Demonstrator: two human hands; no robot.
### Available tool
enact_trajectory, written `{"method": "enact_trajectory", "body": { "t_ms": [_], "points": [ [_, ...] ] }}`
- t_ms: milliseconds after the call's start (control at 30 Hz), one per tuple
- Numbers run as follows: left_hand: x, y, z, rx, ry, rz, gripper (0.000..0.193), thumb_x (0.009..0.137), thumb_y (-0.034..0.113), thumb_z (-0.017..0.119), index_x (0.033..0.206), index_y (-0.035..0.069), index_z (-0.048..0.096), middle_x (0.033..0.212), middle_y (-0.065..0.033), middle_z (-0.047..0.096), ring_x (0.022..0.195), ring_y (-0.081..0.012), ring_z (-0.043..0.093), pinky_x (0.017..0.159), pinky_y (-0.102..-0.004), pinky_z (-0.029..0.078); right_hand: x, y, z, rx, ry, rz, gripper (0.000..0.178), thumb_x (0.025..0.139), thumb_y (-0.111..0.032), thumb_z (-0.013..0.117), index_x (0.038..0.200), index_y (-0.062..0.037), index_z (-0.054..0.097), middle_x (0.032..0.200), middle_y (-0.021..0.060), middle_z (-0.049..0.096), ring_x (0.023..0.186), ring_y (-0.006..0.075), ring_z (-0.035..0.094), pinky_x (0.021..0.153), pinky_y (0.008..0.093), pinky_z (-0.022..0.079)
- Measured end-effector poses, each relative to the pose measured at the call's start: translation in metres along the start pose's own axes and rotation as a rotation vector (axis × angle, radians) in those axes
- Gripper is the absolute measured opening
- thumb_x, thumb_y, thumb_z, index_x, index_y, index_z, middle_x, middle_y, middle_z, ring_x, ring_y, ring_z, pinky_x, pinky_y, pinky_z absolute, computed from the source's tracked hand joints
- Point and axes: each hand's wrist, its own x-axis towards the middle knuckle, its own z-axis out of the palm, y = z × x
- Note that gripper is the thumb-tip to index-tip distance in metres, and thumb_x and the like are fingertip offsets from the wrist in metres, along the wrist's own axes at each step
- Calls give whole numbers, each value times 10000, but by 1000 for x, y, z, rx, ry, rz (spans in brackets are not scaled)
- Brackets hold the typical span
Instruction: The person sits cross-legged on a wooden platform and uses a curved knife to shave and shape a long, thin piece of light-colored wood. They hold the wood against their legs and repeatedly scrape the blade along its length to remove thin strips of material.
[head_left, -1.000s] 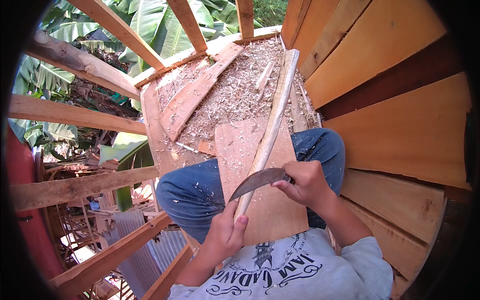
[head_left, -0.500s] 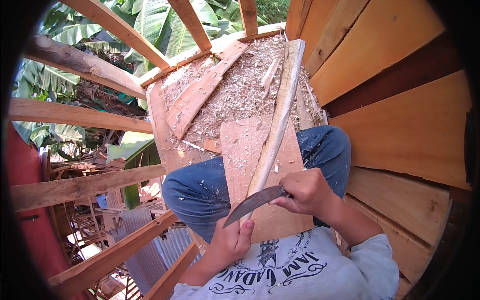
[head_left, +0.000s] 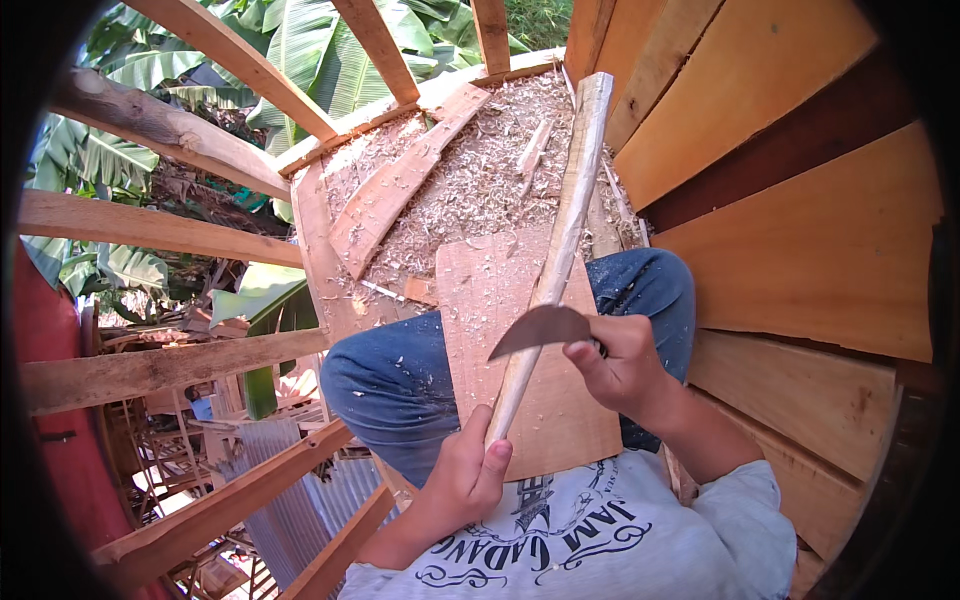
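A long, pale, rough-cut wooden stick (head_left: 573, 215) slants from my lap up toward the far wood-shaving pile. My left hand (head_left: 468, 475) is closed around its near end. In my right hand (head_left: 625, 370) is the handle of a knife (head_left: 543, 332) with a broad, dark, curved blade. The blade lies across the stick, a little beyond my left hand; whether its edge bites the wood cannot be made out. Under the stick, a flat wooden board (head_left: 480, 300) rests over my thighs, with a few shavings on it.
Wood shavings (head_left: 470, 180) cover the floor ahead, where a flat plank piece (head_left: 400, 190) lies. Upright wooden slats (head_left: 170, 370) form a railing on the left, with banana leaves (head_left: 320, 50) beyond. A plank wall (head_left: 800, 250) rises close on my right.
My right hand has pushed the knife forward along the stick, away from my left hand, and the blade has turned. The left hand keeps its hold on the near end.
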Motion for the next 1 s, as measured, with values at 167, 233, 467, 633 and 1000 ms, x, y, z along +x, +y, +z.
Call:
{"method": "enact_trajectory", "body": {
  "t_ms": [167,233,467,633,1000],
  "points": [
    [-7,-3,-2,-21,10,-103,300,966,263,413,966,-37,425,605,-162,439,532,-297,485,528,-373,380,13,5,-3,126,71,218,427,811,-378,682,595,-46,523,509,103,480,449,284,539,430,353,416],
    [-4,0,-1,-40,10,-88,298,967,264,407,971,-32,434,617,-164,451,544,-297,495,538,-369,386,9,20,-5,-81,77,43,411,823,-369,671,624,-33,545,506,108,483,444,275,542,429,347,415],
    [-5,0,-3,-33,7,-141,342,972,301,400,988,-38,447,645,-175,471,578,-299,515,563,-376,396,20,25,-12,-3,-3,184,360,831,-366,666,735,-23,613,590,128,550,513,296,589,456,353,437],
    [-3,5,2,-2,13,64,318,979,289,385,923,-18,442,606,-144,456,533,-267,493,529,-375,387,-2,-11,-2,-118,-236,-227,373,830,-390,658,730,-36,599,585,123,551,512,305,584,459,359,441],
    [-6,-2,-6,-65,-18,-189,337,975,297,384,996,-32,455,704,-146,471,607,-243,489,588,-355,398,32,25,-11,-88,43,39,368,829,-351,666,694,-19,585,576,145,548,502,314,577,448,358,432]
  ]
}}
